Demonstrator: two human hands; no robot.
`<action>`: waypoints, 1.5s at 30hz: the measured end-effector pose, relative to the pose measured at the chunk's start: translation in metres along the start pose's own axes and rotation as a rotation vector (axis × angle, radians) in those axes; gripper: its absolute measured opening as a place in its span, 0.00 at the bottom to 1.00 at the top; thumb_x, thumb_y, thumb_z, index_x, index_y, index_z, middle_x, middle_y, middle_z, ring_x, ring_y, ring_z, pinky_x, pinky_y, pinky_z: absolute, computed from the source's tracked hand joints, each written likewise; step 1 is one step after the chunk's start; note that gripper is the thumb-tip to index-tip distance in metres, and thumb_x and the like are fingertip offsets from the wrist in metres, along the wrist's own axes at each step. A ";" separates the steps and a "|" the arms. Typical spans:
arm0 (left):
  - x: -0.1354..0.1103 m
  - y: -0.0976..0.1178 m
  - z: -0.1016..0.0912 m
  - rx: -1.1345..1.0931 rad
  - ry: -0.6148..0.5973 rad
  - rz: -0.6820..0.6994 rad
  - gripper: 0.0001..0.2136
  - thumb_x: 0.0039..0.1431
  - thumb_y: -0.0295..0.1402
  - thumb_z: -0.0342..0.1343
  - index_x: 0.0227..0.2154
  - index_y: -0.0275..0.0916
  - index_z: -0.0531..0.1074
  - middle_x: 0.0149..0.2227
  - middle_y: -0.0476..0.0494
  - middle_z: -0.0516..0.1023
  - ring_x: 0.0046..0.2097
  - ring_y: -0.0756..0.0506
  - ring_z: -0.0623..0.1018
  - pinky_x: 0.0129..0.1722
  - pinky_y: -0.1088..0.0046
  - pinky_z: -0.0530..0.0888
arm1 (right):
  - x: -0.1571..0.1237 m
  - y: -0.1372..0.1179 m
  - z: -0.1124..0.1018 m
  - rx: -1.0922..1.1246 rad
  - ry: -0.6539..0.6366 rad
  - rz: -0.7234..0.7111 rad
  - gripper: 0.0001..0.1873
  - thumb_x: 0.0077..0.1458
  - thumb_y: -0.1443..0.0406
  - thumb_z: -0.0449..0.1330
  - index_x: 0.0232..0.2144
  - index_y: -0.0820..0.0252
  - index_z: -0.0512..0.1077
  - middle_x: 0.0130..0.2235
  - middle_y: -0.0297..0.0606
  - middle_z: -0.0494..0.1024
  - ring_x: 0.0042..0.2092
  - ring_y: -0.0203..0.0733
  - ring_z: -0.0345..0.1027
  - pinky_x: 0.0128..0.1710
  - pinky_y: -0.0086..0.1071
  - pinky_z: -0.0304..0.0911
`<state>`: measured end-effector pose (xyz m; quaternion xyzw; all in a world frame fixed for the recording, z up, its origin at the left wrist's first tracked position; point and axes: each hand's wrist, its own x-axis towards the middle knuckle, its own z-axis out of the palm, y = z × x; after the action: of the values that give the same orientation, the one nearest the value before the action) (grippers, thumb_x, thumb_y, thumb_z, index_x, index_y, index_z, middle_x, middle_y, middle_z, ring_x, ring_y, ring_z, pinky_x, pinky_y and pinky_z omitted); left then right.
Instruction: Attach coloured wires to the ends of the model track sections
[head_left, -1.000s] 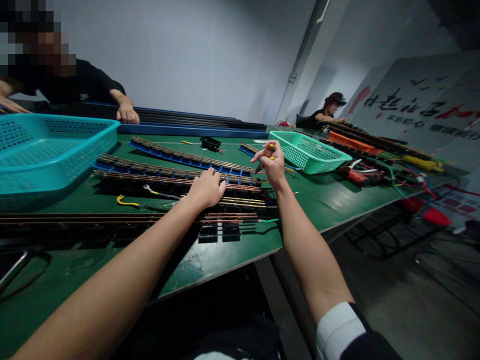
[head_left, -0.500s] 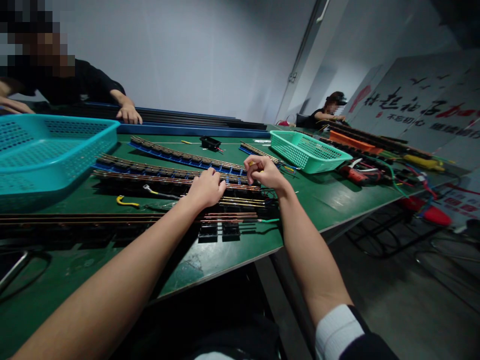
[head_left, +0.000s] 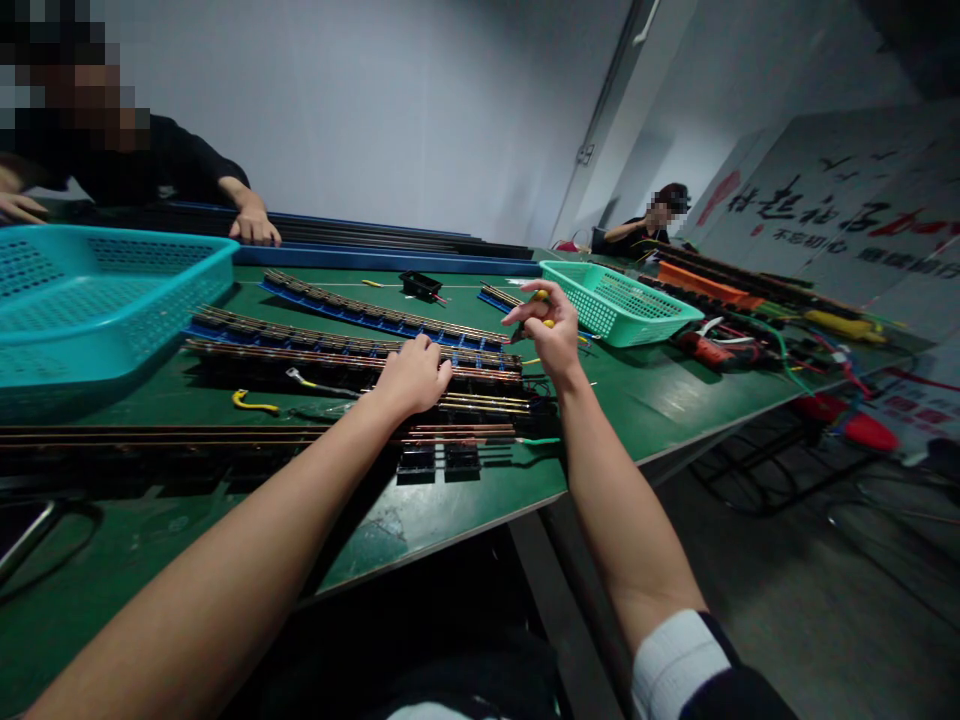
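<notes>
My left hand (head_left: 412, 378) lies with fingers curled over a long rail strip (head_left: 300, 357) carrying thin copper-coloured rods. Its fingertips are partly hidden. My right hand (head_left: 553, 335) is raised just past the strip's right end, closed around small yellow-handled pliers (head_left: 543, 296). Their tips point left, close to the ends of the strips. Behind my left hand runs another strip with a blue base (head_left: 375, 314). Nearer to me, black blocks (head_left: 416, 465) sit under more copper rods, and a green wire (head_left: 538, 441) sticks out at the right.
A blue perforated basket (head_left: 112, 345) stands at left, a green basket (head_left: 622, 325) beyond my right hand. A yellow hooked piece (head_left: 255, 404) and small black tray (head_left: 421, 286) lie on the table. A co-worker's hand (head_left: 255, 222) rests at the back; another person sits far right.
My right hand has lifted slightly and moved right, turning so that the yellow-handled pliers show. My left hand stays in place on the strip.
</notes>
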<state>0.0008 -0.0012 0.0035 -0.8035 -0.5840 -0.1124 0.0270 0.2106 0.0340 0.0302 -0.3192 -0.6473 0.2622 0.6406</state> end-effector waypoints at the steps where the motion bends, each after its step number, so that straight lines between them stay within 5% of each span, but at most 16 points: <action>1: 0.000 0.000 -0.001 0.002 -0.005 -0.002 0.19 0.70 0.38 0.40 0.50 0.33 0.73 0.57 0.31 0.71 0.58 0.35 0.72 0.54 0.58 0.72 | -0.001 -0.003 -0.003 0.027 0.054 -0.039 0.26 0.36 0.68 0.53 0.43 0.53 0.65 0.27 0.28 0.77 0.29 0.37 0.74 0.25 0.31 0.63; 7: 0.000 0.001 -0.002 -0.002 -0.008 -0.008 0.19 0.71 0.38 0.40 0.50 0.33 0.73 0.58 0.32 0.70 0.59 0.35 0.71 0.55 0.58 0.72 | -0.012 -0.020 -0.018 0.111 0.207 -0.211 0.28 0.37 0.69 0.52 0.46 0.51 0.64 0.29 0.29 0.76 0.32 0.39 0.76 0.39 0.39 0.72; 15: 0.001 -0.002 0.002 0.010 0.000 0.004 0.20 0.70 0.38 0.40 0.49 0.33 0.73 0.57 0.31 0.71 0.59 0.35 0.71 0.54 0.57 0.72 | -0.013 -0.012 -0.017 0.144 0.213 -0.211 0.24 0.36 0.70 0.50 0.40 0.52 0.63 0.24 0.26 0.73 0.28 0.40 0.76 0.39 0.43 0.75; 30: 0.001 -0.001 0.002 0.015 0.005 -0.004 0.19 0.70 0.38 0.40 0.49 0.34 0.73 0.57 0.33 0.71 0.58 0.36 0.71 0.55 0.60 0.72 | -0.015 -0.012 -0.016 -0.064 0.080 -0.019 0.24 0.41 0.66 0.53 0.45 0.54 0.63 0.24 0.26 0.74 0.26 0.38 0.74 0.35 0.38 0.71; 36: 0.002 -0.002 0.003 0.010 0.011 0.004 0.19 0.70 0.38 0.40 0.49 0.34 0.73 0.56 0.32 0.71 0.58 0.36 0.72 0.55 0.59 0.72 | -0.020 -0.020 -0.011 -0.008 -0.173 0.046 0.10 0.44 0.65 0.53 0.33 0.55 0.66 0.18 0.26 0.72 0.20 0.36 0.69 0.25 0.34 0.68; 41: 0.002 -0.002 0.004 0.007 0.020 0.001 0.20 0.70 0.39 0.40 0.50 0.33 0.73 0.56 0.31 0.71 0.58 0.34 0.72 0.54 0.57 0.72 | -0.030 -0.026 0.003 -0.157 -0.546 0.138 0.12 0.39 0.69 0.53 0.31 0.58 0.68 0.17 0.24 0.71 0.18 0.32 0.66 0.21 0.27 0.57; 45: 0.002 -0.001 0.004 0.006 0.017 -0.005 0.20 0.70 0.39 0.40 0.51 0.33 0.73 0.57 0.31 0.71 0.58 0.35 0.72 0.54 0.58 0.72 | -0.034 -0.029 0.012 -0.314 -0.660 0.038 0.11 0.39 0.71 0.53 0.29 0.60 0.70 0.22 0.26 0.70 0.21 0.28 0.61 0.23 0.25 0.54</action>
<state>0.0004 0.0016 0.0001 -0.8009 -0.5861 -0.1175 0.0341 0.1958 -0.0095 0.0289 -0.3236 -0.8457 0.2603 0.3353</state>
